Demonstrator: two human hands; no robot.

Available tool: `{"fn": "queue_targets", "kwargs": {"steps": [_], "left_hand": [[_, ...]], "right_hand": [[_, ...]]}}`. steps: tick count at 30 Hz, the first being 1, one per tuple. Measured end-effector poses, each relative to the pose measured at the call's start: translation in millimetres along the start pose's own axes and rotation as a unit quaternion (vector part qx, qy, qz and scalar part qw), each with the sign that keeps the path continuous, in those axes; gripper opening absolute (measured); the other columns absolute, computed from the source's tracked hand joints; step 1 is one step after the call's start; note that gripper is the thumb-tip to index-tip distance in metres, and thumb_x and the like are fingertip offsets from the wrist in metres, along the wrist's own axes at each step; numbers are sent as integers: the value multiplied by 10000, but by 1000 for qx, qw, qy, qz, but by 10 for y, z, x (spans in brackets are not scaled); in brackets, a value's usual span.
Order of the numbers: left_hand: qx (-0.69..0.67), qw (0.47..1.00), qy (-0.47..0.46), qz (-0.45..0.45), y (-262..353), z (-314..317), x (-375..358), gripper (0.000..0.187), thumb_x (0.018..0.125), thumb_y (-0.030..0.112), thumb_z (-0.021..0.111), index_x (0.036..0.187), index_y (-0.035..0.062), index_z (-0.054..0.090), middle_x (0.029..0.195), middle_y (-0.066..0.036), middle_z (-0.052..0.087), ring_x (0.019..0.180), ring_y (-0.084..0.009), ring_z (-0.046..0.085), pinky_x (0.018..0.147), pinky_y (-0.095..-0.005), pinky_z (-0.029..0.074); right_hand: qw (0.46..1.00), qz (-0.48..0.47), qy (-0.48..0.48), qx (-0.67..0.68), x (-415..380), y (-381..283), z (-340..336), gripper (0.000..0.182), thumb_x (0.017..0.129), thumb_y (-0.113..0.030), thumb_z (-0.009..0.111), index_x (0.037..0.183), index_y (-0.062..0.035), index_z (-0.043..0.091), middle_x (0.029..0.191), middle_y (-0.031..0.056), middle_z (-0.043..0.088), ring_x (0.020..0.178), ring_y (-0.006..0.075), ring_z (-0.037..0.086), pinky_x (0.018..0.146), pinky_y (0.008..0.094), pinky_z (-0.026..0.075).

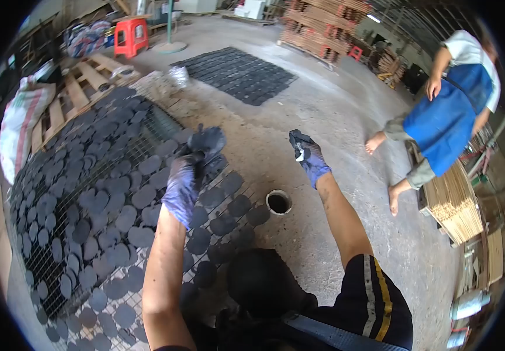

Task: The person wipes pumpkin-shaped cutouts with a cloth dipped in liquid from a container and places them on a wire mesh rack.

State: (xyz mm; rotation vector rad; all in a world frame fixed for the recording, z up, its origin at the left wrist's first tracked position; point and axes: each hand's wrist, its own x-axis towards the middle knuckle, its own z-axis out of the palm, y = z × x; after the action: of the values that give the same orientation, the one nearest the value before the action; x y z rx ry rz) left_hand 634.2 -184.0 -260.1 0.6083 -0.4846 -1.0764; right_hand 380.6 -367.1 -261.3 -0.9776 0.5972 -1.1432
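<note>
My left hand (182, 184), in a blackened purple glove, is closed on a dark round disc (211, 140) above the wire mesh. Many similar flat black discs (126, 217) lie on the mesh around and below it. To the right, over the concrete floor, my right hand (311, 159) wears a matching glove. Its fingers are curled together, with dark and whitish patches at the tips; what they hold, if anything, I cannot make out. A round pipe-like opening (278, 202) with a pale rim sits in the floor between my arms.
Dark pieces in rows (238, 73) lie on the floor ahead. A person in a blue apron (454, 120) stands barefoot at right, by stacked wooden boards (454, 202). At left are a pallet (74, 93), a white sack (21, 126) and a red stool (131, 36).
</note>
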Motion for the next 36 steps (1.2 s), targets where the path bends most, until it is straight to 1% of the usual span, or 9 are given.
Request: {"fn": "queue_targets", "kwargs": {"steps": [6, 9, 13, 19, 24, 26, 30, 34, 36], "left_hand": [[66, 996, 13, -66, 49, 263, -269, 318, 691, -82, 482, 1007, -47, 485, 944, -110, 551, 836, -187, 547, 754, -283, 460], [45, 995, 26, -82, -152, 282, -285, 286, 693, -89, 520, 977, -53, 503, 901, -107, 555, 802, -188, 549, 752, -293, 469], [123, 988, 20, -96, -317, 421, -364, 270, 693, -72, 528, 961, -39, 516, 889, -98, 559, 789, -173, 551, 755, -275, 462], [219, 967, -38, -121, -513, 458, -440, 268, 688, -40, 549, 954, -13, 530, 877, -45, 572, 783, -119, 539, 750, -231, 437], [179, 969, -25, -170, -536, 341, -405, 238, 696, -13, 571, 931, -10, 537, 881, -46, 567, 782, -122, 537, 740, -249, 447], [196, 967, -22, -161, -532, 351, -417, 233, 697, -12, 568, 928, -10, 537, 877, -49, 568, 778, -126, 539, 737, -250, 448], [230, 965, -57, -114, -619, 228, -383, 262, 682, 8, 585, 941, -7, 548, 860, -58, 584, 729, -119, 547, 682, -238, 460], [136, 976, 25, -168, -552, 321, -448, 246, 685, -4, 575, 931, -5, 560, 869, -64, 587, 713, -122, 555, 630, -232, 471], [135, 979, 8, -154, -670, 188, -404, 235, 687, -10, 571, 922, -5, 566, 858, -65, 588, 716, -123, 560, 649, -242, 474]], "right_hand": [[989, 42, -109, -88, -463, 114, 377, 261, 746, 16, 501, 1002, 61, 487, 1001, 149, 545, 937, 231, 533, 852, 286, 415], [931, 6, -105, -350, -828, -144, 909, 213, 749, -22, 547, 955, 26, 520, 947, 111, 570, 878, 165, 553, 717, 232, 454], [776, -287, -164, -537, -942, 1, 968, 306, 654, 57, 528, 928, -76, 561, 869, 59, 569, 804, 166, 560, 697, 246, 446], [713, -378, -245, -537, -854, 307, 815, 404, 605, 112, 501, 962, -71, 550, 930, 87, 539, 839, 221, 550, 725, 257, 449], [739, -290, -184, -580, -603, 271, 715, 417, 612, 134, 467, 983, -41, 545, 931, 90, 515, 882, 200, 544, 750, 236, 453], [883, -201, -264, -331, -765, 292, 793, 403, 615, 127, 466, 971, -37, 556, 949, 64, 497, 870, 180, 542, 728, 230, 457], [649, -353, -250, -625, -835, 359, 860, 375, 621, 111, 482, 953, -48, 554, 934, 49, 520, 803, 168, 551, 681, 231, 466], [810, -238, -182, -503, -590, 358, 778, 344, 620, 121, 459, 919, -23, 549, 868, 61, 553, 819, 166, 555, 720, 243, 466], [953, -72, -217, -198, -709, 393, 767, 373, 599, 128, 469, 937, -14, 540, 899, 58, 543, 828, 169, 553, 716, 246, 468]]}}
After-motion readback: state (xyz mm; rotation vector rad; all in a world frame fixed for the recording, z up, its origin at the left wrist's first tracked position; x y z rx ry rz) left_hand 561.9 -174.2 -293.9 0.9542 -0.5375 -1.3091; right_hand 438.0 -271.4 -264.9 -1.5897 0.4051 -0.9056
